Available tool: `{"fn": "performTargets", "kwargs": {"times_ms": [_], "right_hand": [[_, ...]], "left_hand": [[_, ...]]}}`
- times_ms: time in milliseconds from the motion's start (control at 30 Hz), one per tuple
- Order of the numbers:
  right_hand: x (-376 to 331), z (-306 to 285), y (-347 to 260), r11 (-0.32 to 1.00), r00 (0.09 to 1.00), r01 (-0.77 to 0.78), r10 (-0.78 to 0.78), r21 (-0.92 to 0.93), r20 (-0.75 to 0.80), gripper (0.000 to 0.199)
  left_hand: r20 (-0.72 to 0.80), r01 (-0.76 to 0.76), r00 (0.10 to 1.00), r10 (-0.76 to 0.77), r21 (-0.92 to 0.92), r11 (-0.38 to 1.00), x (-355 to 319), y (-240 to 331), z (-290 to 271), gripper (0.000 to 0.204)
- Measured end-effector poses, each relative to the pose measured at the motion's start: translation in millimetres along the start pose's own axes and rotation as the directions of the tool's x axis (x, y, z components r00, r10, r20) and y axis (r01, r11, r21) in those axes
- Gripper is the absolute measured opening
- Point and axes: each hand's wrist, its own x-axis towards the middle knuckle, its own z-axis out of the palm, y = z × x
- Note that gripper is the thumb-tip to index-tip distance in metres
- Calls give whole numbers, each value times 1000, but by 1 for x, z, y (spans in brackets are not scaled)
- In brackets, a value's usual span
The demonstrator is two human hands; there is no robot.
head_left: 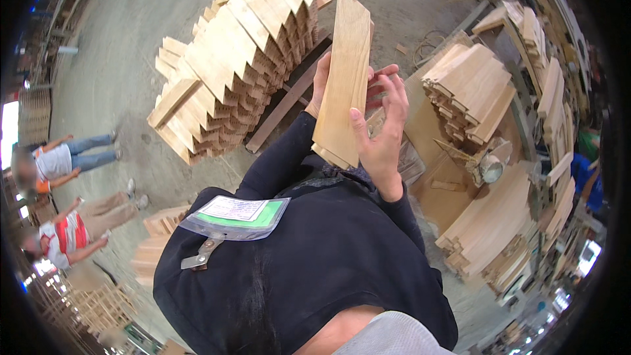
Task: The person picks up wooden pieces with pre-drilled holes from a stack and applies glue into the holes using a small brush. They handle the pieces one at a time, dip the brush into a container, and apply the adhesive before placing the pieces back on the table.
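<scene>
- Stack (227, 52) of slant-ended boards, far left of the hands, with one loose board (174, 102) lying across its left end and a dark frame (284, 111) showing along its right side
- Brown panel (427, 200) on the right, between a far pile (470, 85) and a near pile (496, 213) of boards
- Held boards (345, 66), in the middle between stack and panel, in front of the body: more than one layer shows at the near end; the step in hand looks like handling or evening up this small bundle, and a next move would call for the layers staying flush
- Left hand (320, 84) clamped on the bundle's left edge, its fingers partly hidden behind
- Right hand (384, 125) with thumb and fingers apart at the right edge, thumb over the edge; I cannot tell how firmly it touches
- Clear pouch (279, 215) on the chest, the one sure container, holding a white slip (230, 208) and a green card (261, 216)
</scene>
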Motion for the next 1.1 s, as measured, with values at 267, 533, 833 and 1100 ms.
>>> {"fn": "performTargets", "kwargs": {"times_ms": [267, 533, 833, 1100], "right_hand": [[6, 24, -16, 952, 958, -218, 168, 213, 233, 75], [16, 48, -17, 997, 927, 17, -44, 76, 374, 61], [14, 74, -31, 989, 857, 25, -97, 148, 506, 70], [21, 93, -27, 920, 701, -294, 24, 259, 713, 80]], "left_hand": [[187, -131, 975, 117, 63, 989, -9, 30, -15, 79], [144, -304, 933, 329, -169, 938, -23, 46, -22, 81], [135, -473, 870, 475, -45, 880, -62, 72, -19, 80], [-73, -482, 871, 486, 70, 874, -90, 87, -11, 81]]}}
